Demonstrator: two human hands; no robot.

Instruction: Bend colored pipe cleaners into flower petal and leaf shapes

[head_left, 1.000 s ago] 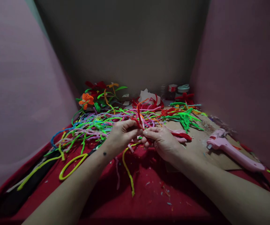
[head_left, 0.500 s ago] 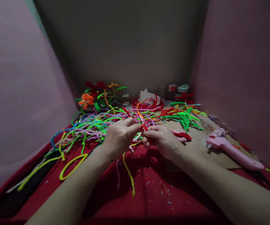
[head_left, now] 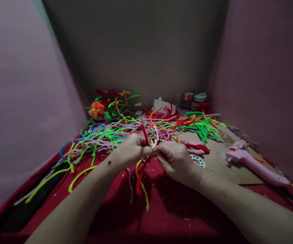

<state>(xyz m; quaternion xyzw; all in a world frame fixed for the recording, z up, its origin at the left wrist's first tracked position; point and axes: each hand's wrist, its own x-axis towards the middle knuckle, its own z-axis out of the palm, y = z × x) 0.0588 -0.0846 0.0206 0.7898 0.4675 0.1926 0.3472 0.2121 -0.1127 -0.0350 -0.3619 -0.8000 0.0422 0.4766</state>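
Observation:
My left hand (head_left: 132, 148) is closed on a red pipe cleaner (head_left: 144, 133); one end sticks up past the thumb, and a red length hangs below the fingers. Against it, my right hand (head_left: 175, 159) pinches at the same spot, its fingertips meeting the left ones on the red stem. The exact grip point is partly hidden between the fingers. Just behind the hands lies a tangled pile of pipe cleaners (head_left: 108, 134) in green, purple, pink and blue. Beneath the hands a yellow pipe cleaner (head_left: 144, 195) droops over the red cloth (head_left: 167, 217).
A pink glue gun (head_left: 255, 164) rests on a cardboard sheet (head_left: 217, 152) at the right, near a white ring with holes (head_left: 198, 160). Pipe-cleaner flowers (head_left: 97, 108) stand at the back left. Jars (head_left: 199, 97) stand at the back right. Pink sheets (head_left: 21, 101) flank both sides.
My right hand has turned over, knuckles now up, uncovering the white ring. The red pipe cleaner now hangs below the hands. The view has shifted slightly.

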